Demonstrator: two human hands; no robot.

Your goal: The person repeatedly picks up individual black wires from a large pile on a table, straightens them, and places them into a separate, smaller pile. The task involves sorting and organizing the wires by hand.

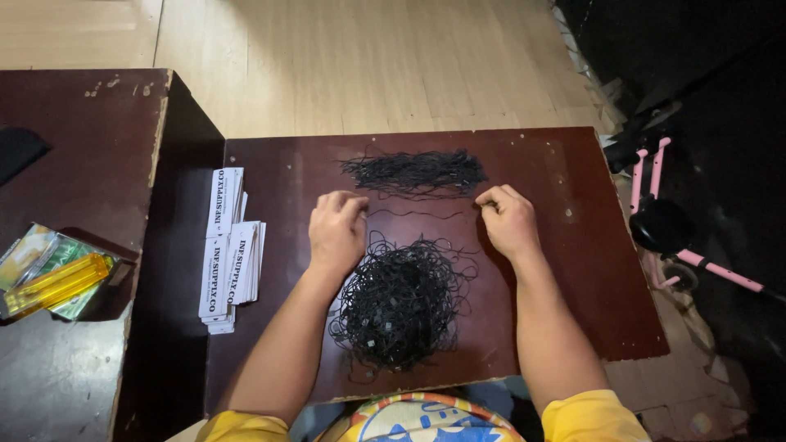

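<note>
Straightened cords [416, 173] lie behind the tangled pile [399, 304], tags [229, 250] left.

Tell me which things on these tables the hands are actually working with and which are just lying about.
In use:
left hand and right hand, stretching a single thin black string between them
tangled black string pile
straightened black string bundle
dark brown wooden table

Lying about:
stacked white card tags
yellow plastic lighter
green foil packets
pink scooter

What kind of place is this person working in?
Probably a home used as a small workshop. A low dark wooden table stands on a pale wood floor, with a pink scooter beside it. Piles of black strings and stacked white tags suggest hand assembly.
</note>
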